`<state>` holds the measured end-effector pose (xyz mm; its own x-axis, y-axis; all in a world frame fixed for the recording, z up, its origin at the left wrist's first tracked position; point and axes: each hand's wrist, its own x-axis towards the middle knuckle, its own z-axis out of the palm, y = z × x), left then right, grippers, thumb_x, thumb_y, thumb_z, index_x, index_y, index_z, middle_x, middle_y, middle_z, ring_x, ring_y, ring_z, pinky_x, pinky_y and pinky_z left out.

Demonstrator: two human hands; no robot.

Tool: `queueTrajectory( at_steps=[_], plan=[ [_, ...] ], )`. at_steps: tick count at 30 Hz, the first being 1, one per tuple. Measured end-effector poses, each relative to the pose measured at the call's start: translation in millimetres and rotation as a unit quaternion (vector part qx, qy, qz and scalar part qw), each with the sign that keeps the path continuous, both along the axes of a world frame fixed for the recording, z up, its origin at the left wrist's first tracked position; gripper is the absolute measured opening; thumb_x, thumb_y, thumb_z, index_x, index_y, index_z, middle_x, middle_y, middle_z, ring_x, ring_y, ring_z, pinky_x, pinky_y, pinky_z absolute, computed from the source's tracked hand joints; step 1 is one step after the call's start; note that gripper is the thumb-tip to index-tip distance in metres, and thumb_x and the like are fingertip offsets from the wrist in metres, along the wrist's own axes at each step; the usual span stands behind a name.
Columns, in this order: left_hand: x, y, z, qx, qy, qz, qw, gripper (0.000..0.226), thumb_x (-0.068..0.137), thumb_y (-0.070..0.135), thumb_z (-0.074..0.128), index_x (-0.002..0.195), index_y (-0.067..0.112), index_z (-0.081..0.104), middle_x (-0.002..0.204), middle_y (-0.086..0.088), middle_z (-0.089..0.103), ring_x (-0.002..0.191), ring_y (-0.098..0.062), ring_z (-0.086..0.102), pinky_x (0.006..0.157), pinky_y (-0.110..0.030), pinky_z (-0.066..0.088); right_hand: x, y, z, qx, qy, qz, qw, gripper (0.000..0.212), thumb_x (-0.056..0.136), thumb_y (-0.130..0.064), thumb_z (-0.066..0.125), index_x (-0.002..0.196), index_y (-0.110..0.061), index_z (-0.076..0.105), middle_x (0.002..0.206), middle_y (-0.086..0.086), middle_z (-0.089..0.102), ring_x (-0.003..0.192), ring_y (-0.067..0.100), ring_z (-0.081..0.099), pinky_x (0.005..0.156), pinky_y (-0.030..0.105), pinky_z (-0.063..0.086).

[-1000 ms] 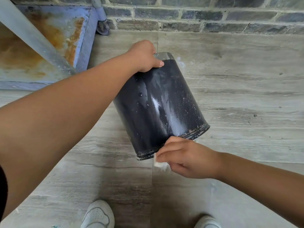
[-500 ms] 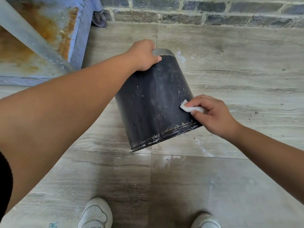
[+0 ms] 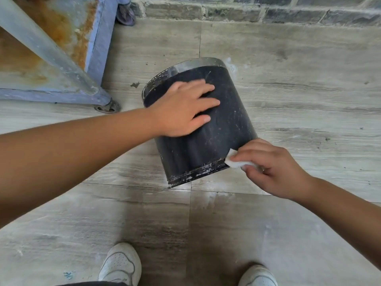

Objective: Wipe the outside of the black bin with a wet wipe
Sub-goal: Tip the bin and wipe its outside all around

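Observation:
The black bin [image 3: 222, 129] is a round bucket with a silver rim, lying tilted on the grey floor with its base end toward me. White scuffs and residue mark its lower band. My left hand [image 3: 183, 109] lies flat on the bin's upper side, fingers spread, pressing it rather than gripping it. My right hand [image 3: 274, 168] pinches a folded white wet wipe [image 3: 237, 161] against the bin's lower right edge near the base.
A rusty blue metal cart [image 3: 51, 48] on castor wheels [image 3: 107, 106] stands at the left. A dark brick wall [image 3: 268, 11] runs along the far side. My two white shoes [image 3: 121, 265] are at the bottom. Pale smears mark the floor tiles [image 3: 206, 199].
My left hand has let go of the bin's rim and now lies flat on its side. My right hand with the wipe moved down to the bin's lower right edge.

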<state>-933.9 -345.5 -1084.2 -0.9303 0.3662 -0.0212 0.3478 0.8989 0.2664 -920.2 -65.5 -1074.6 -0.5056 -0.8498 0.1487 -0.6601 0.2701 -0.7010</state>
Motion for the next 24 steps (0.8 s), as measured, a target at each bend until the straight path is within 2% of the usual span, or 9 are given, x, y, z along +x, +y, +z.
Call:
queueTrajectory(
  at_steps=[4, 10, 16, 20, 22, 24],
  plan=[
    [16, 3, -11, 0.006, -0.028, 0.015, 0.999, 0.051, 0.094, 0.047, 0.027, 0.144, 0.034, 0.031, 0.158, 0.0, 0.016, 0.146, -0.023, 0.004, 0.112, -0.045, 0.003, 9, -11, -5, 0.007, 0.051, 0.058, 0.997, 0.026, 0.083, 0.003, 0.062, 0.106, -0.005, 0.071, 0.103, 0.002, 0.068, 0.093, 0.025, 0.059, 0.088, 0.032, 0.046],
    [-9, 23, -11, -0.018, -0.047, 0.0, 0.999, 0.05, 0.097, 0.046, 0.027, 0.145, 0.032, 0.031, 0.159, -0.002, 0.015, 0.146, -0.024, 0.001, 0.112, -0.049, 0.001, 20, -37, -2, 0.049, 0.128, 0.156, 0.978, 0.028, 0.088, -0.002, 0.057, 0.113, -0.005, 0.069, 0.111, 0.005, 0.07, 0.097, 0.029, 0.061, 0.09, 0.034, 0.05],
    [-27, 40, -7, -0.036, -0.061, -0.003, 0.997, 0.049, 0.098, 0.048, 0.025, 0.144, 0.032, 0.032, 0.159, -0.003, 0.015, 0.146, -0.025, 0.002, 0.112, -0.05, 0.002, 44, -72, -3, 0.109, 0.226, 0.21, 0.945, 0.023, 0.094, -0.003, 0.049, 0.105, -0.007, 0.069, 0.1, 0.004, 0.07, 0.093, 0.027, 0.061, 0.08, 0.037, 0.052],
    [-33, 46, -3, -0.054, -0.073, -0.007, 0.996, 0.05, 0.099, 0.049, 0.023, 0.145, 0.032, 0.03, 0.159, -0.004, 0.013, 0.146, -0.026, 0.001, 0.112, -0.051, 0.002, 63, -90, -7, 0.191, 0.269, 0.26, 0.907, 0.028, 0.086, -0.005, 0.046, 0.089, -0.02, 0.069, 0.084, -0.005, 0.066, 0.084, 0.019, 0.058, 0.075, 0.029, 0.051],
    [-36, 49, -2, -0.061, -0.08, -0.01, 0.995, 0.05, 0.099, 0.049, 0.022, 0.145, 0.032, 0.03, 0.159, -0.004, 0.012, 0.146, -0.026, 0.0, 0.112, -0.051, 0.001, 68, -101, -3, 0.263, 0.279, 0.289, 0.877, 0.032, 0.079, -0.007, 0.044, 0.078, -0.027, 0.069, 0.075, -0.01, 0.064, 0.078, 0.015, 0.056, 0.068, 0.024, 0.049],
    [-41, 53, 0, -0.065, -0.092, -0.01, 0.994, 0.051, 0.099, 0.05, 0.022, 0.146, 0.031, 0.029, 0.159, -0.004, 0.011, 0.146, -0.025, 0.0, 0.112, -0.051, 0.001, 75, -116, -3, 0.323, 0.294, 0.326, 0.839, 0.025, 0.078, -0.01, 0.05, 0.08, -0.026, 0.07, 0.078, -0.01, 0.066, 0.082, 0.017, 0.055, 0.066, 0.023, 0.041]
  ],
)
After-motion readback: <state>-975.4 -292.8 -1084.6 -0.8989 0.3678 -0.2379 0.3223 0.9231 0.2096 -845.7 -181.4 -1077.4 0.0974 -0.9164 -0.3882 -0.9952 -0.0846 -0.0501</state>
